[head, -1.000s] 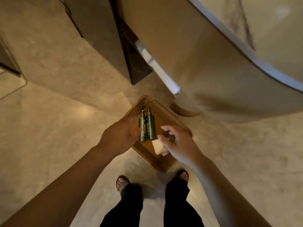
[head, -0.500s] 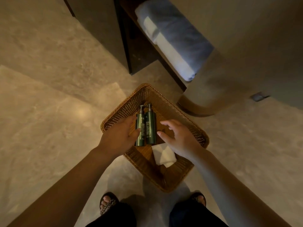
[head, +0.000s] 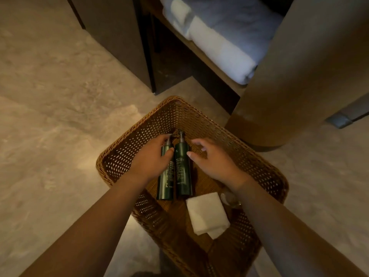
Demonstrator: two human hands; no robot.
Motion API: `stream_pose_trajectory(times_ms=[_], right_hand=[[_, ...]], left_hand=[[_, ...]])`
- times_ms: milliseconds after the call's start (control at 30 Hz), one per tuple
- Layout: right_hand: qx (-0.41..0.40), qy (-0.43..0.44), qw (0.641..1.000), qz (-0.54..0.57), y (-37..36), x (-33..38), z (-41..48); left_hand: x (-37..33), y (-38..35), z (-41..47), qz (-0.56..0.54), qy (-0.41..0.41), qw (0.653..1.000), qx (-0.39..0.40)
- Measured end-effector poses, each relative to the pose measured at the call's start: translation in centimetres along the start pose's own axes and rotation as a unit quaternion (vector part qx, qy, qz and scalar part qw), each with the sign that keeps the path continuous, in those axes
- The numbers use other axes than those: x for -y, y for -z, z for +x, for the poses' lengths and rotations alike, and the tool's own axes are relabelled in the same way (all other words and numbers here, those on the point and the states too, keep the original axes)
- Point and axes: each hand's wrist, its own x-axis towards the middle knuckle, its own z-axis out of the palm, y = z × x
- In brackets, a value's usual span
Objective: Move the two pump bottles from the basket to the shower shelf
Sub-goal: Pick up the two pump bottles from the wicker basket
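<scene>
One wicker basket (head: 199,120) is sitting mid-frame, holding two green pump bottles (head: 180,172) lying side by side and one folded white cloth (head: 206,213). The left hand (head: 151,158) is curling around the left bottle; the right hand (head: 213,158) is hovering spread open. A loose grasp is risking a dropped bottle.

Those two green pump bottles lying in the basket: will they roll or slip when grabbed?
Probably some. The pump bottles are smooth, glossy cylinders lying flat in the basket, so they may roll sideways if nudged. They look rigid, so a firm wrap by each hand should hold. The thin pump necks seem the weakest grip point.
</scene>
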Motion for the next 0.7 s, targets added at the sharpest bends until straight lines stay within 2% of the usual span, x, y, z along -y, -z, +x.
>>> stream_pose_trajectory(times_ms=[167,267,433,700], right_hand=[[-0.014,-0.008,0.999,-0.027,-2.4,-3.6,2.1],[-0.016,-0.025,0.999,-0.011,-4.1,-4.7,2.1],[-0.037,0.000,0.999,-0.005,-7.0,-6.9,0.5],[-0.047,-0.065,0.997,0.008,-10.7,-10.1,1.7]], left_hand=[[3.2,-3.8,1.7,-0.010,0.021,1.000,0.007],[4.6,-4.4,2.4,-0.015,0.061,0.998,0.023],[6.5,-5.3,0.7,-0.022,0.092,0.994,0.048],[7.9,-9.1,-0.5,-0.129,0.167,0.976,0.057]])
